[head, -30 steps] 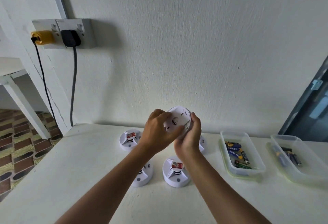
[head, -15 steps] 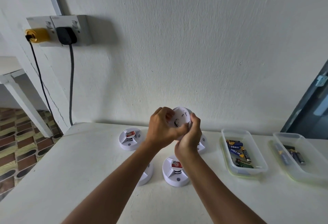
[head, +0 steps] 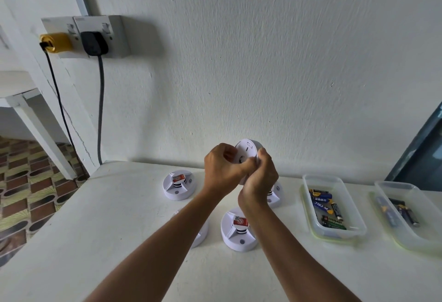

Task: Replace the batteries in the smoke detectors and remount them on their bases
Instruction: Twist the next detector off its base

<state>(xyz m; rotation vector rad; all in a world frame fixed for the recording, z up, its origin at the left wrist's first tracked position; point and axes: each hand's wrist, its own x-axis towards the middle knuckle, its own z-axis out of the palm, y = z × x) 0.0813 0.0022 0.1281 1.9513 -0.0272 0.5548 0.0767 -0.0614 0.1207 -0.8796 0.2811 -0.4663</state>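
Both hands hold a white round smoke detector [head: 247, 152] up above the table, its flat back facing me. My left hand [head: 221, 169] grips its left side, fingers over the back. My right hand [head: 260, 177] wraps its right edge and underside. On the white table [head: 119, 218] lie other white detectors: one at the back left [head: 178, 185] with a red sticker, one at the front [head: 236, 230] with a red sticker, one partly hidden under my left forearm [head: 199, 237], one behind my right wrist [head: 275, 194].
A clear tray [head: 308, 215] with several batteries stands to the right; a second clear tray [head: 382, 194] with a few dark batteries is at the far right. A wall socket [head: 105, 36] with a yellow plug and a black plug hangs at upper left, cables running down.
The detector has tilted in my hands, its back now turned more to the left. My left fingers have shifted lower over its back. The hands stay at about the same height.
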